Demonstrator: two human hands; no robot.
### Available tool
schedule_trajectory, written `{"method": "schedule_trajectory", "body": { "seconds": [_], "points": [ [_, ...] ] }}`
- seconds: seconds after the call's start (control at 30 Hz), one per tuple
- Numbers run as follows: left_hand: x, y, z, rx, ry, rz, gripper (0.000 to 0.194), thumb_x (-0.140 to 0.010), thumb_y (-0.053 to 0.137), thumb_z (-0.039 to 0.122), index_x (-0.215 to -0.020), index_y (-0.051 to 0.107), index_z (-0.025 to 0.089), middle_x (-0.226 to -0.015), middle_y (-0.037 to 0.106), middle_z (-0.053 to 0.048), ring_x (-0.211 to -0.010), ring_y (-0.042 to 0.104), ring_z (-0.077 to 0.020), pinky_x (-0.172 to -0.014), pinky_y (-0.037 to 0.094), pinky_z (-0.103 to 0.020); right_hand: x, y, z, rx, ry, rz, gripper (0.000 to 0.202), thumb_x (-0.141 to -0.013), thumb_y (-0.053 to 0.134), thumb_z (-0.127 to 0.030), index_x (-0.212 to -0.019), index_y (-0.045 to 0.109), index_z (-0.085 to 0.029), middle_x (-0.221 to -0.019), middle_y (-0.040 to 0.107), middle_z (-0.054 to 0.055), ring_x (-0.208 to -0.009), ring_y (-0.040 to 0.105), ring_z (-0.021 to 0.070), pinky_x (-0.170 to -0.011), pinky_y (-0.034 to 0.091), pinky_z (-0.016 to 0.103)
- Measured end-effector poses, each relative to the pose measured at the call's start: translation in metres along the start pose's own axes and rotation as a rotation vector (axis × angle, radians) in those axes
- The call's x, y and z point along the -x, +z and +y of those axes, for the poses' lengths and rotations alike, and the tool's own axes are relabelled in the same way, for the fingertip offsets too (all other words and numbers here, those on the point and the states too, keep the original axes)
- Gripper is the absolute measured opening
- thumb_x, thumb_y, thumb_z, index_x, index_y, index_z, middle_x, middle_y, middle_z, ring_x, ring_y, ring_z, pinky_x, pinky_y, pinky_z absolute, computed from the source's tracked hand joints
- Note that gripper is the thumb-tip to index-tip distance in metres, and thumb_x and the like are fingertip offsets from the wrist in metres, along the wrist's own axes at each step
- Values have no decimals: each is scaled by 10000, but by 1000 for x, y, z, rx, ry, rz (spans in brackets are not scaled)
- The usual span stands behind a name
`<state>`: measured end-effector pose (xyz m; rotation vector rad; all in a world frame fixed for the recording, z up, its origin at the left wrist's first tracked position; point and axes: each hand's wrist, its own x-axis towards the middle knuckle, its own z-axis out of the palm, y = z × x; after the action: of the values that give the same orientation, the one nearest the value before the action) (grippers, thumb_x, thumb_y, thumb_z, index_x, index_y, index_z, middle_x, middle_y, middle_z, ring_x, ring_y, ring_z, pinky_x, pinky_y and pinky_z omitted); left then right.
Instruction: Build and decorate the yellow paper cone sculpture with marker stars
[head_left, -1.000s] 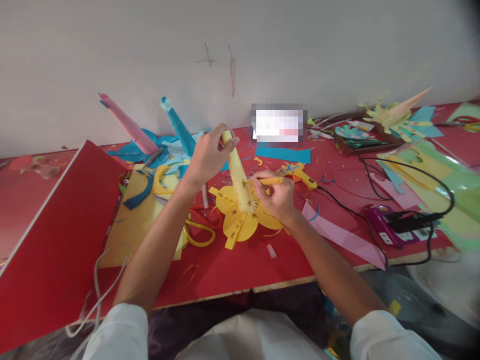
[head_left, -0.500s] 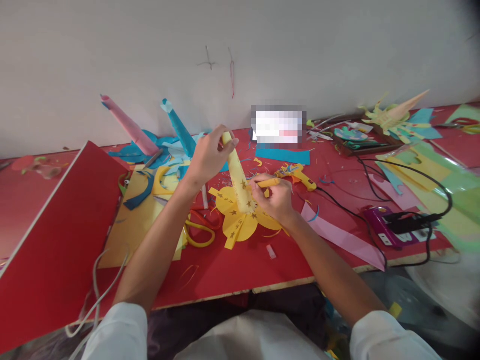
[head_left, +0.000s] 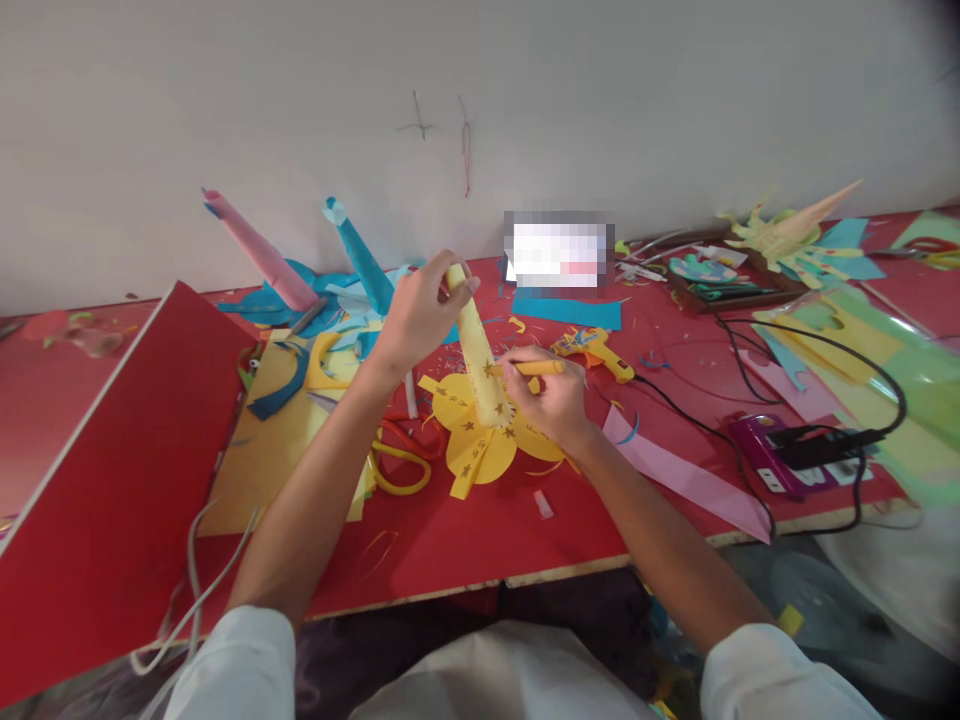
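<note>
My left hand (head_left: 426, 305) is closed around the top of a pale yellow paper tube (head_left: 474, 350), which leans slightly. Its lower end meets a yellow paper flower base (head_left: 484, 458) with rounded petals, strips, drawn brown stars and some lettering. In my right hand (head_left: 551, 405) is a yellow-barrelled pen (head_left: 541, 368), with its tip at a star on the tube's side. Brown stars also mark the tube's lower part. A small pinkish-white piece (head_left: 543, 504) lies in front of the flower.
Yellow-handled scissors (head_left: 401, 468) lie left of the flower. A yellow glue gun (head_left: 600, 352) with a black cord and a purple box (head_left: 780, 455) are to the right. Pink (head_left: 262, 255) and blue paper tubes (head_left: 358, 255) stand behind. A red board (head_left: 112, 500) slants at left.
The pen in my right hand has tilted to lie a little flatter, its tip still at the tube. My left hand and the tube have hardly moved.
</note>
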<state>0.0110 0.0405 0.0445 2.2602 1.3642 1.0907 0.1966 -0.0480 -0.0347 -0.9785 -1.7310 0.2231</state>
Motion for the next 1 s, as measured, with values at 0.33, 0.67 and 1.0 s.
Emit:
{"method": "schedule_trajectory", "body": {
  "seconds": [0.33, 0.67, 1.0],
  "points": [
    [0, 0, -1, 9, -2, -10, 92, -947, 631, 288, -988, 682, 222, -626, 521, 36, -563, 480, -112, -575, 360, -287, 0, 0, 0, 6, -5, 37, 209, -1005, 545, -335, -865, 665, -238, -806, 746, 25, -678, 675, 155, -622, 541, 293],
    [0, 1, -1, 7, 7, -5, 96, -946, 619, 292, -982, 672, 219, -643, 525, 33, -552, 432, -107, -573, 349, -281, -2, -1, -1, -3, -27, 26, 186, -1002, 555, -318, -870, 660, -239, -817, 754, 29, -712, 694, 164, -650, 548, 308],
    [-1, 2, -4, 13, 7, 1, 91, -951, 632, 288, -984, 676, 215, -661, 539, 32, -589, 480, -107, -590, 364, -278, 0, -1, 0, -4, -11, -19, 189, -1007, 544, -327, -892, 667, -241, -837, 753, 32, -733, 691, 167, -694, 555, 320]
  ]
}}
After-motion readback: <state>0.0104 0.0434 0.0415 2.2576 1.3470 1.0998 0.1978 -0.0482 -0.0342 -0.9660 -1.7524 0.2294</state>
